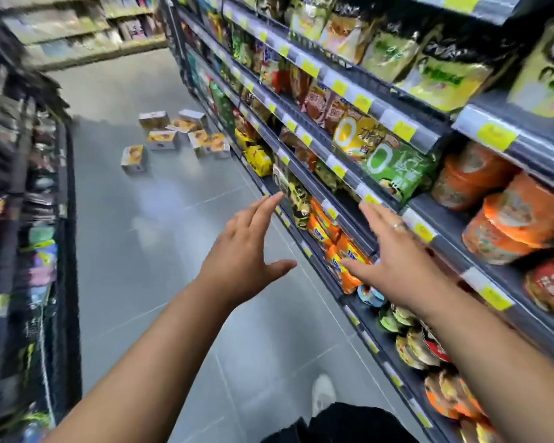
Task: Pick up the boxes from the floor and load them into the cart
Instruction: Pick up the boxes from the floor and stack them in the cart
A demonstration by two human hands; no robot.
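Observation:
Several small boxes (176, 135) with orange-brown fronts and pale sides lie scattered on the grey floor far down the aisle, close to the foot of the right-hand shelving. One box (134, 159) lies apart, nearer and to the left. My left hand (240, 254) reaches forward, fingers spread, holding nothing. My right hand (387, 260), with a ring on one finger, is also stretched out and empty, in front of the lower shelves. Both hands are well short of the boxes. No cart is in view.
Tall shelving (381, 174) packed with snack bags and noodle bowls lines the right side. A dark shelf unit (42, 238) lines the left. More shelves (77, 33) close the aisle's far end. My white shoe (323, 391) shows on the floor below.

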